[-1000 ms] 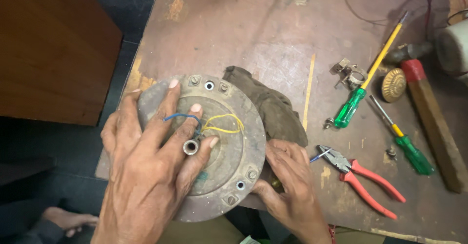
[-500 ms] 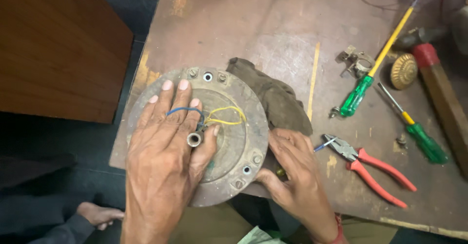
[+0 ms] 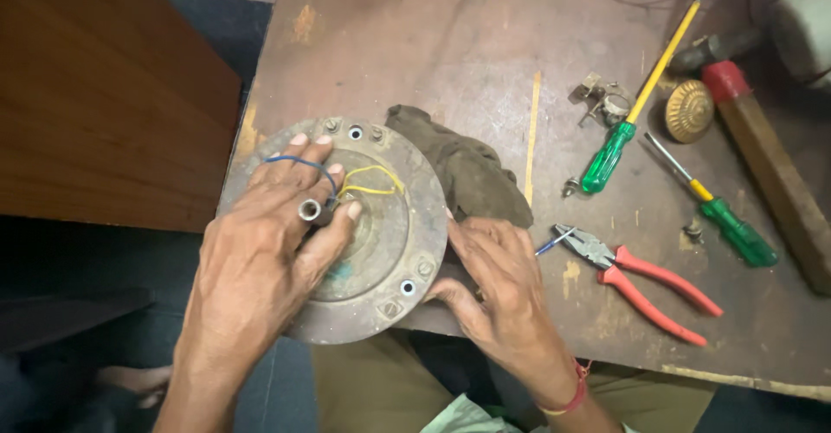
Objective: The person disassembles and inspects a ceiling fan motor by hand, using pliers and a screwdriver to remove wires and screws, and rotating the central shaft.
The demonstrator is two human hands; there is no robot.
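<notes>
A round, dull metal motor housing (image 3: 394,225) lies flat at the near edge of a worn brown table (image 3: 450,43). Blue and yellow wires (image 3: 368,182) loop out beside its short central shaft (image 3: 309,210). My left hand (image 3: 268,255) lies spread over the housing's left half, the shaft poking up between its fingers. My right hand (image 3: 498,281) rests at the housing's right rim, thumb against the edge, fingers on the table next to a crumpled dark rag (image 3: 467,169).
Red-handled pliers (image 3: 636,277) lie just right of my right hand. Two green-handled screwdrivers (image 3: 619,147) (image 3: 723,216), a brass disc (image 3: 690,111), small metal parts (image 3: 602,100) and a red-tipped wooden block (image 3: 762,164) lie further right. A brown wooden panel (image 3: 104,95) stands left.
The view has shifted a little. Both hands stay on the housing, and my left hand's fingers have drawn slightly closer around the shaft.
</notes>
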